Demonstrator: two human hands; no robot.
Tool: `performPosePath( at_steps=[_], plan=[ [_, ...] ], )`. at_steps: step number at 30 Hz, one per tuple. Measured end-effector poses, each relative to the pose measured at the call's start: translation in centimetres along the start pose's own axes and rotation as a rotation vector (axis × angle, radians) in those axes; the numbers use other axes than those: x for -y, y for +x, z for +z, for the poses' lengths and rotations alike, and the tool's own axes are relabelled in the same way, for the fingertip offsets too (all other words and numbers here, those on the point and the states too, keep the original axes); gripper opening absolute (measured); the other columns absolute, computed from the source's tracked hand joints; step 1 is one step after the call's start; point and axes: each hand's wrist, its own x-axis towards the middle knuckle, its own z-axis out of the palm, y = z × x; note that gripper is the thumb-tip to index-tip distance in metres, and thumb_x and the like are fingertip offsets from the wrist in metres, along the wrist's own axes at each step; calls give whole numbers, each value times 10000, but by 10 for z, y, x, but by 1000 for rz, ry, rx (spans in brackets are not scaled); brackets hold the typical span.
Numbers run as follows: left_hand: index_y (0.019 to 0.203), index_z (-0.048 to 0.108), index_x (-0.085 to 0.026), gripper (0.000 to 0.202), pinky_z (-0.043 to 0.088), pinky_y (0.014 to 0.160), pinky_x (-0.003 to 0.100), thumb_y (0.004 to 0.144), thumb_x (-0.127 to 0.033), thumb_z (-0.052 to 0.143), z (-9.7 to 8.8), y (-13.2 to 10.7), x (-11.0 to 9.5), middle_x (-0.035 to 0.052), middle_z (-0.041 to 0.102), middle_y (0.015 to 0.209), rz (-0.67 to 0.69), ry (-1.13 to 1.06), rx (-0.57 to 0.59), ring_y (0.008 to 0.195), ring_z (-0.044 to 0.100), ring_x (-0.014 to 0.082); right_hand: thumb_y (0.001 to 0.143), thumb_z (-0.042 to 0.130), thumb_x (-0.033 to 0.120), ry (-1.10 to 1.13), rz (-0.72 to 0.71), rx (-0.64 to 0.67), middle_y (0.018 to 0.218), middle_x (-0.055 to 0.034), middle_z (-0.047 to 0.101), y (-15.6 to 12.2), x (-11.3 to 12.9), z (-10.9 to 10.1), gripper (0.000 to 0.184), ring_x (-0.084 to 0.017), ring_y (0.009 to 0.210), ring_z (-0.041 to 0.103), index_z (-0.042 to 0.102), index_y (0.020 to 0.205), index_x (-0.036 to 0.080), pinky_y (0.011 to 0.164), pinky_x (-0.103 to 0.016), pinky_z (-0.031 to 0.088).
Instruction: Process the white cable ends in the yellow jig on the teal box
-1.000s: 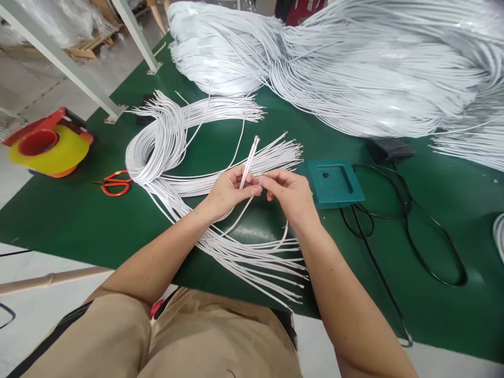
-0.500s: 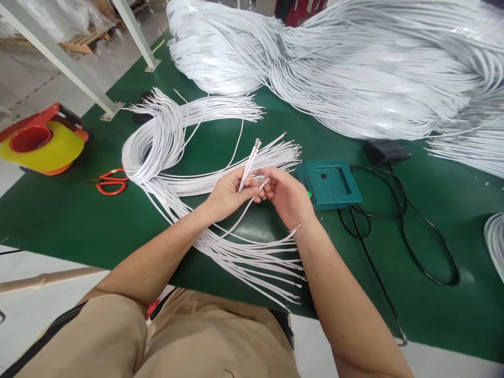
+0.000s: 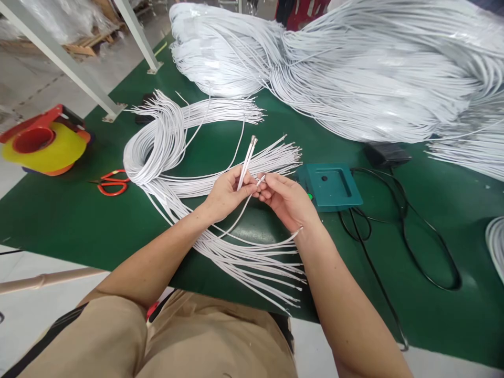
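Closely: two hands gathering white wire ends

Left hand closed around a small sheaf of white wires, ends raised and evened, likely for sorting. Right hand pinching one more wire tip beside it. Below, on green table, fanned cut wires; teal fixture just right, red scissors far left.

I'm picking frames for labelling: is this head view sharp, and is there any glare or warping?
Head view: the left hand, right hand and the thin white wires they pinch are sharp; the big heap of white cable glares under bright light; the green table mat edges bow from wide-angle distortion.
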Motion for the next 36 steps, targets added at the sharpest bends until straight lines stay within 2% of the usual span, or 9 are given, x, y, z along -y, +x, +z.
performPosePath(
  at_steps=[3, 7, 13, 18, 20, 22, 26, 30, 36],
  plan=[
    [926, 541, -170, 259, 507, 672, 217, 787, -290, 723, -2, 1, 0, -9, 620, 802, 12, 5, 36, 695, 613, 86, 709, 776, 383, -121, -95, -68, 726, 2, 634, -2, 0, 2, 224, -88, 629, 509, 730, 781, 175, 676, -266, 478],
    [1155, 591, -196, 389, 442, 566, 180, 804, -318, 707, -4, 1, 0, -13, 565, 764, -21, 30, 89, 676, 577, 86, 712, 756, 341, -361, -251, -161, 760, 1, 684, -2, -1, 5, 193, -113, 639, 547, 743, 829, 188, 689, -288, 486],
    [1098, 634, -198, 382, 368, 491, 150, 740, -259, 752, -2, 0, -7, -5, 592, 766, -266, -207, 78, 642, 578, 72, 842, 594, 259, -899, -534, -269, 758, -19, 656, -1, -9, 3, 138, -149, 691, 572, 661, 747, 184, 698, -289, 463],
    [1053, 645, -156, 387, 295, 435, 143, 688, -197, 766, -5, 3, -7, 18, 626, 763, -414, -339, 39, 609, 568, 63, 959, 376, 217, -1603, -830, -160, 829, -88, 617, -3, -7, -1, 310, -202, 830, 531, 617, 768, 182, 795, -326, 402],
    [1071, 638, -147, 397, 235, 404, 144, 696, -208, 755, -5, 4, -5, 28, 637, 764, -381, -236, 3, 623, 594, 77, 968, 366, 232, -1775, -818, -122, 861, -92, 633, -2, -1, -5, 309, -218, 856, 529, 630, 815, 184, 803, -339, 384],
    [1099, 626, -151, 410, 223, 396, 147, 714, -233, 739, -4, 4, -1, 33, 655, 785, -322, -62, -34, 657, 632, 99, 955, 403, 239, -1883, -768, -169, 936, -99, 661, 1, 5, -12, 252, -242, 917, 536, 642, 907, 177, 847, -362, 367],
    [1113, 604, -149, 406, 319, 435, 162, 739, -267, 707, -4, 6, 7, 30, 683, 801, -229, 181, -59, 683, 668, 128, 897, 462, 166, -2036, -608, -199, 934, -115, 705, 7, 15, -26, 193, -265, 945, 565, 645, 952, 145, 1009, -430, 279],
    [1120, 586, -154, 371, 372, 464, 164, 777, -268, 665, -7, 9, 16, 25, 688, 814, -194, 273, -54, 683, 676, 126, 862, 494, 137, -2041, -523, -151, 889, -89, 727, 11, 16, -31, 185, -250, 931, 598, 654, 953, 154, 1045, -434, 267],
    [1095, 577, -167, 325, 520, 659, 239, 783, -229, 644, -7, 11, 24, 1, 685, 799, -184, 319, -53, 679, 674, 122, 843, 523, 155, -2129, -568, -102, 1092, -135, 704, 8, 13, -28, 223, -298, 1096, 544, 690, 989, 131, 1083, -478, 240]
  ],
)
